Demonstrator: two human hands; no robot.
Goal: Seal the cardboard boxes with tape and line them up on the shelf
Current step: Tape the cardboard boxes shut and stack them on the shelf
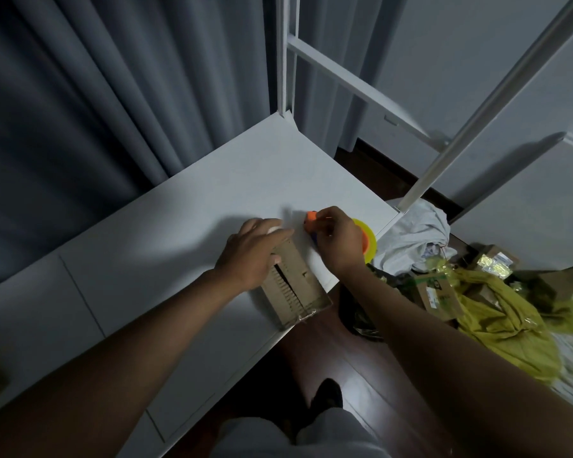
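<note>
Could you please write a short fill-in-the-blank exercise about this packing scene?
1. The cardboard box lies on the white ____.
2. The left hand rests on the ____.
3. The right hand holds a tape dispenser that is orange and ____.
4. The yellow-green cloth lies on the ____.

Missing words: shelf; box; yellow; floor

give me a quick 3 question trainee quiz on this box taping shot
1. True or false: the cardboard box lies on the white shelf.
2. Which hand rests on the box? A) left B) right
3. Fill in: the right hand holds an orange and ____ tape dispenser.

Key: 1 true. 2 A, the left hand. 3 yellow.
</note>
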